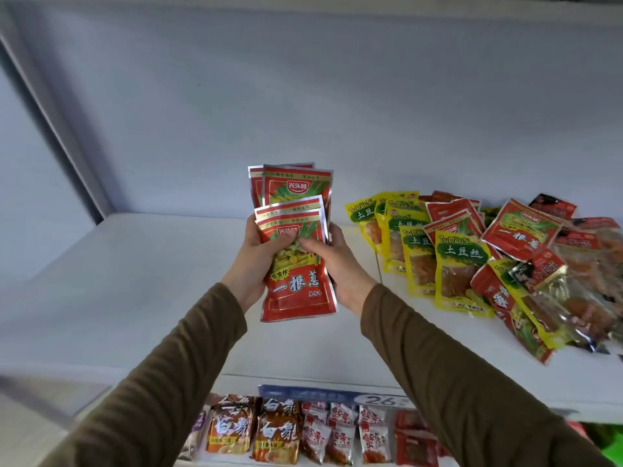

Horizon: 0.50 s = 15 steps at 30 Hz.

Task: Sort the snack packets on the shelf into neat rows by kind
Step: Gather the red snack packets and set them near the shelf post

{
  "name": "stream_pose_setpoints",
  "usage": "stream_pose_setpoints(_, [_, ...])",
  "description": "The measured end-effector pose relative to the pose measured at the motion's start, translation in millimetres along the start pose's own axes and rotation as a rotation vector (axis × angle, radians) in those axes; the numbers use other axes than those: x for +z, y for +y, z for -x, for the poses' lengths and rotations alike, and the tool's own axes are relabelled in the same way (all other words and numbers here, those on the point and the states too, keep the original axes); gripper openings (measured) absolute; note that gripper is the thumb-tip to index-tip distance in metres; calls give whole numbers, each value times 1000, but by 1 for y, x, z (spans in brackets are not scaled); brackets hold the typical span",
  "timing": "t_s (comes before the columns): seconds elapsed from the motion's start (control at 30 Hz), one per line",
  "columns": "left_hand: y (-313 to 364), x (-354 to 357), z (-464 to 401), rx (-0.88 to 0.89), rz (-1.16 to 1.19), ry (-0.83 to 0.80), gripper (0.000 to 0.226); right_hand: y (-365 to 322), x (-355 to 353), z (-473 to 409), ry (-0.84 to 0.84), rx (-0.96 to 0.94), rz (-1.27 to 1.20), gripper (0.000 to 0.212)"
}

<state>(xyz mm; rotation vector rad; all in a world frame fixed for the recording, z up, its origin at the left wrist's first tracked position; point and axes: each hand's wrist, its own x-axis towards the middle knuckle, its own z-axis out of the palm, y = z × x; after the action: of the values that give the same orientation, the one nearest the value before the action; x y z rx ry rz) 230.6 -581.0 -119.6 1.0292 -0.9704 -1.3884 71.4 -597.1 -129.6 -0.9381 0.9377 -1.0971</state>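
Above the white shelf (141, 281) I hold a fanned stack of several red snack packets (298, 288) with green-onion pictures. My left hand (249, 264) grips the stack from its left side. My right hand (337, 264) grips its right side, thumb pressed on the front packet. To the right on the shelf lies a mixed pile: yellow potato-shred packets (458, 264), another red packet (521, 230) of the same kind, and clear packets with red and black labels (586, 284).
The shelf's white back wall (303, 112) rises behind. A lower shelf holds rows of other snack packs (276, 433) under a blue price strip (323, 396). A grey upright post (50, 129) stands at the left.
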Motion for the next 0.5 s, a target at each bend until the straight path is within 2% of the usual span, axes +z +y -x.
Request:
stream_pose_setpoints(0.37, [43, -152, 3, -103, -50, 39, 50, 41, 148, -27, 33, 77, 91, 58])
stream_pose_setpoints(0.5, [60, -210, -5, -103, -67, 61, 60, 59, 207, -43, 46, 74, 88, 58])
